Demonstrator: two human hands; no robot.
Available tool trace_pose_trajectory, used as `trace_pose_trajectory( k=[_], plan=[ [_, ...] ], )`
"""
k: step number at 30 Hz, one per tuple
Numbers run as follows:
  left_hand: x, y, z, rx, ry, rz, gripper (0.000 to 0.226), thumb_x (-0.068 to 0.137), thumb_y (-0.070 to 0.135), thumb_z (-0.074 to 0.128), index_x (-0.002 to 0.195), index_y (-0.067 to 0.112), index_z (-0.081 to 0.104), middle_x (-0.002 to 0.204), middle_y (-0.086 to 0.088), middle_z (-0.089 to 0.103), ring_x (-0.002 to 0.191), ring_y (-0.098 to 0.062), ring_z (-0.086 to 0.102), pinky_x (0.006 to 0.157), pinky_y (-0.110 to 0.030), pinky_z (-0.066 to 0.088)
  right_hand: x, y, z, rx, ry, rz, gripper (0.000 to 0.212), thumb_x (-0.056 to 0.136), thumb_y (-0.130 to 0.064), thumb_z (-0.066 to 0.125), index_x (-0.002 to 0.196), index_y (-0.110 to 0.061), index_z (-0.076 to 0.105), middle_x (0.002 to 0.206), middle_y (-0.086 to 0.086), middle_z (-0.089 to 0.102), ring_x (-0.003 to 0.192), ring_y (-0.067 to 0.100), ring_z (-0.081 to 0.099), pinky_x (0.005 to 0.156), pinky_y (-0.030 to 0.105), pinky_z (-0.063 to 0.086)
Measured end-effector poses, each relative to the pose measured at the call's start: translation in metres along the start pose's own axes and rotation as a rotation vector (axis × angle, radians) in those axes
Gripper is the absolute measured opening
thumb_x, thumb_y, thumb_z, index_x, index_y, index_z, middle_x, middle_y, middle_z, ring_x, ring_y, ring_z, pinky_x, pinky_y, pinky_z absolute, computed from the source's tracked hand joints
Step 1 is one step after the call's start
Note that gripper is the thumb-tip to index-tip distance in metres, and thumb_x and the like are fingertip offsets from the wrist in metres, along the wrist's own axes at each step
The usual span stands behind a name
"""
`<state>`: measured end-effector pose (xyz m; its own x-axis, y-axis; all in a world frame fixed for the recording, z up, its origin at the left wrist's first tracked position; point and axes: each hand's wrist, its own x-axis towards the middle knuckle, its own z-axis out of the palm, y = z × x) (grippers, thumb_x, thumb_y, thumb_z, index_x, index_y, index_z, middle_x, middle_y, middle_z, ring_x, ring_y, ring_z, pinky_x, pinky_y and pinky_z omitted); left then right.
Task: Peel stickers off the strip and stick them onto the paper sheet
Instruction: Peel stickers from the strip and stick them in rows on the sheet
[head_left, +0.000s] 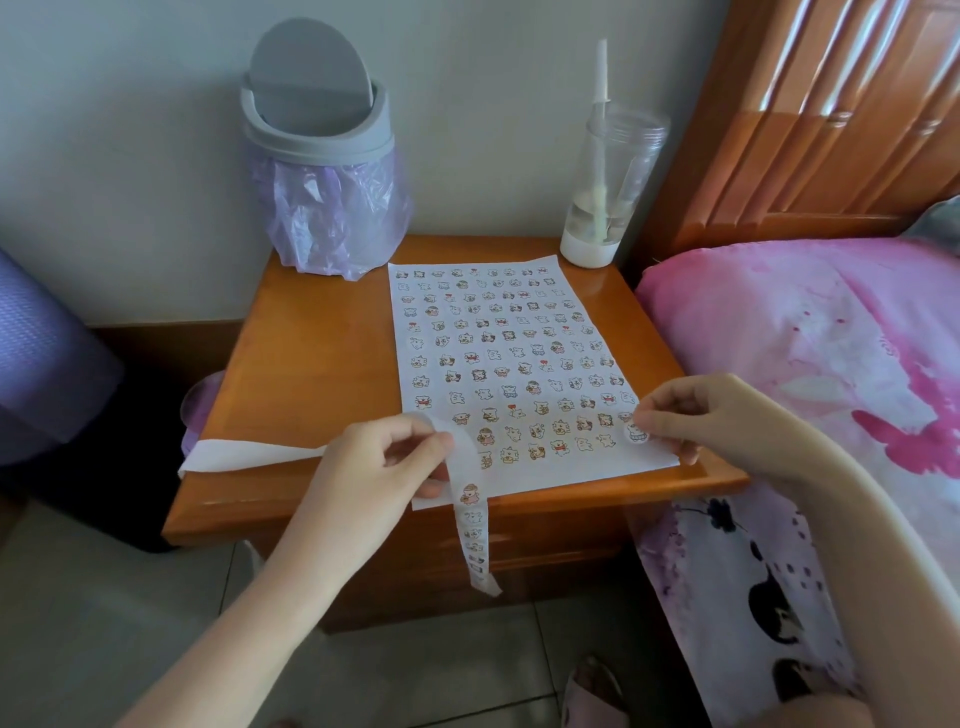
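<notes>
A white paper sheet (511, 358) covered with rows of small cartoon stickers lies on a wooden nightstand (311, 353). My left hand (384, 457) pinches a long white sticker strip (470, 525) at the sheet's near left corner. One end of the strip hangs over the nightstand's front edge with several stickers on it; the bare end trails left across the top. My right hand (696, 415) pinches a single round sticker (636, 432) just over the sheet's near right corner.
A grey swing-lid bin (317, 156) with a purple liner stands at the back left of the nightstand. A clear tumbler with a straw (608, 192) stands at the back right. A bed with pink bedding (831, 364) borders the right side.
</notes>
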<state>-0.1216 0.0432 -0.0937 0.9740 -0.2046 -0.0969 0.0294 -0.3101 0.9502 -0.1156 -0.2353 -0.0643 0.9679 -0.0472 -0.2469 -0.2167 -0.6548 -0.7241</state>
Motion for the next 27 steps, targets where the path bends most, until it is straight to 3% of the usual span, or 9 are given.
trace_pose_trajectory(
  k=[6,27],
  plan=[
    [0.001,-0.001,-0.001,0.027,0.004,-0.007,0.016,0.091,0.023,0.055,0.091,0.014,0.068,0.096,0.021,0.065,0.070,0.001,0.070,0.052,-0.004,0.047,0.004,0.002,0.005,-0.041,0.025,-0.010,0.009,0.086,-0.020,0.065,0.087,-0.013,0.070,0.082,0.007,0.069,0.059,0.008,0.055,0.054,0.016,0.047],
    [0.003,-0.005,-0.002,0.056,-0.007,0.008,0.014,0.091,0.024,0.056,0.087,0.019,0.068,0.088,0.027,0.063,0.068,0.000,0.070,0.056,-0.008,0.052,0.007,0.004,0.014,-0.082,0.107,-0.032,0.004,0.083,-0.020,0.068,0.081,-0.016,0.069,0.078,0.000,0.066,0.065,0.012,0.055,0.060,0.025,0.046]
  ],
)
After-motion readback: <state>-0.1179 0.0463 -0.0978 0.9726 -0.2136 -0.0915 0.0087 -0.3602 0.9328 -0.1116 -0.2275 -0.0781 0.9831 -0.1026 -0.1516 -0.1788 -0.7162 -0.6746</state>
